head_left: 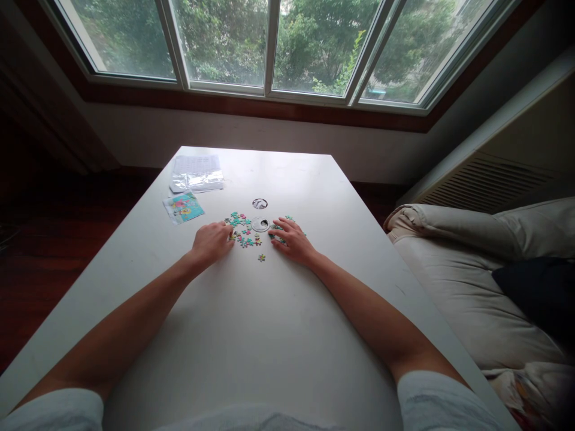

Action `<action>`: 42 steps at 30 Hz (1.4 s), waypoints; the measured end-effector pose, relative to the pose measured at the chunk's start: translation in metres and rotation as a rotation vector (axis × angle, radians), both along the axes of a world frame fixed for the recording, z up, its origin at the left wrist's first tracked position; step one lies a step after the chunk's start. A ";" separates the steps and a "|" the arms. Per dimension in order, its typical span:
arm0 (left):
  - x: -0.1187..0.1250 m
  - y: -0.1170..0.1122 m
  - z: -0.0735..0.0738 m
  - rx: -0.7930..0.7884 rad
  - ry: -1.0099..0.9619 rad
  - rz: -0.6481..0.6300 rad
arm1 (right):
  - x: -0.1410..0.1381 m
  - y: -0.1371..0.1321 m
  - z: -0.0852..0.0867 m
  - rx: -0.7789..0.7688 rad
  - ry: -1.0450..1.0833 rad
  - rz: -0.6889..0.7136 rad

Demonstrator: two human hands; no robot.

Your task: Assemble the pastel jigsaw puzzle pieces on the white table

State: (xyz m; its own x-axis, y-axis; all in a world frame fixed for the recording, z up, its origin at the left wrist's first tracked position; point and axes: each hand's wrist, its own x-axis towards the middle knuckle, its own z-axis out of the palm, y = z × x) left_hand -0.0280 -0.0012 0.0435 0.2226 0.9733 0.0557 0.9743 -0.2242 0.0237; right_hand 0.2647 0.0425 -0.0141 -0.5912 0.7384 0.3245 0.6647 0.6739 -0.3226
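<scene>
Several small teal and pink puzzle pieces [241, 230] lie scattered in the middle of a white table [251, 335]. My left hand [212, 242] rests palm down at the left edge of the pile, its fingers curled over a piece. My right hand [291, 240] lies flat on the pieces at the right side, fingers spread. A single loose piece [261, 257] sits between both hands, nearer to me. Two small round clear lids or dishes [260, 224] [259, 203] stand just behind the pile.
A colourful picture card [183, 207] and a clear plastic bag with a paper sheet [196, 175] lie at the far left of the table. A cream sofa [467, 281] with a dark cushion [539, 293] stands to the right. Windows run along the back wall.
</scene>
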 end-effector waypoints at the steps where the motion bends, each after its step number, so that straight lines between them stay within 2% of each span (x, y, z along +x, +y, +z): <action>1: 0.000 0.000 0.000 0.001 -0.001 0.001 | 0.000 0.000 0.000 0.001 0.000 0.000; 17: -0.001 0.001 -0.003 -0.010 -0.057 0.019 | 0.000 0.000 -0.001 0.012 0.001 0.007; 25: 0.005 -0.004 0.001 0.000 -0.045 -0.009 | 0.000 0.000 -0.002 0.022 0.007 0.003; 34: 0.000 0.002 -0.002 -0.030 -0.116 -0.009 | 0.000 -0.001 0.002 0.006 0.007 0.006; 42: 0.005 0.001 -0.001 -0.022 -0.215 0.007 | 0.000 0.000 0.000 0.010 0.010 0.004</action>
